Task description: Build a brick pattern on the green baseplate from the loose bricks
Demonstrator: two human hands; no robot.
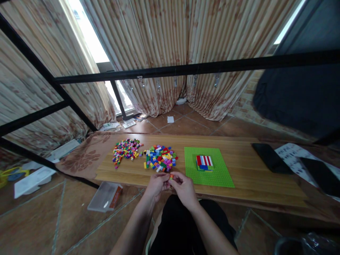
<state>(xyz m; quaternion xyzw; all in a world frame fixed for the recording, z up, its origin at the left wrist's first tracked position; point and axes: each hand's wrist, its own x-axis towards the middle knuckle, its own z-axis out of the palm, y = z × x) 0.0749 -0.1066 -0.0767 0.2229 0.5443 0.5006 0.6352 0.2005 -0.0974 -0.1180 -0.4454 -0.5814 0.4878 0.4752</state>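
My left hand (156, 183) and my right hand (183, 186) meet at the table's front edge, above my lap. Their fingertips are pinched together around small toy bricks (171, 176), orange-red with some yellow-green. My fingers cover part of them, so I cannot tell how many there are. Just beyond my hands lies a pile of mixed coloured bricks (160, 158). To the right, a green baseplate (224, 177) carries a low build (204, 161) with red and white stripes and a blue part at its near side.
A second pile of smaller bricks (126, 150) lies farther left on the wooden table (244, 152). At the right end are a black phone-like slab (271, 158), a printed sheet (285, 152) and another dark slab (322, 175). A clear plastic box (102, 196) stands on the floor.
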